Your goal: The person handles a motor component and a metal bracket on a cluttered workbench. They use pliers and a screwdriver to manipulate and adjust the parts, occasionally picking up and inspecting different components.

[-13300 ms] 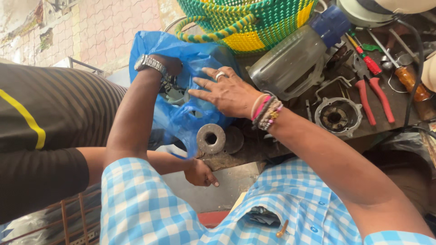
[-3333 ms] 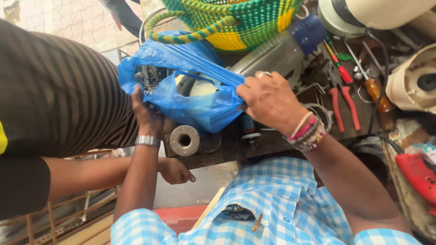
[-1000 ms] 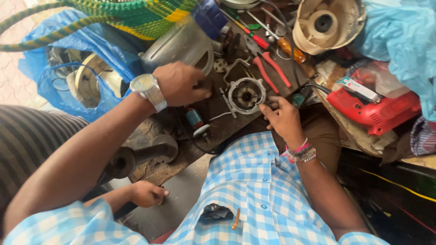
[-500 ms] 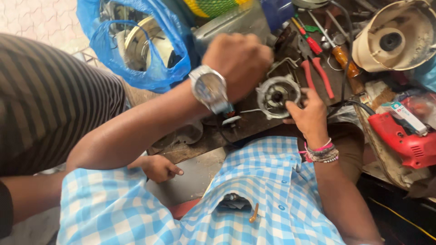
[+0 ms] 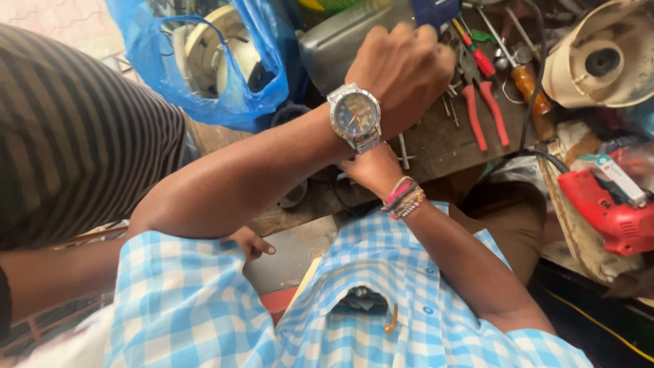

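L hand (image 5: 402, 68) is a closed fist up over the bench by the grey metal can (image 5: 334, 41), can't tell what's in it, and R hand (image 5: 371, 170) sits right under that wrist, nearer the body, grip hidden.

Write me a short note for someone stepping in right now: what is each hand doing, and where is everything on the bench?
Left hand: closed in a fist above the bench; what it grips is hidden.
Right hand: under the left forearm, mostly hidden; grip cannot be told.
Red-handled pliers and screwdrivers lie on the workbench. Blue bag with a round part at left, red drill at right.
Done or left: cannot be judged from this view.
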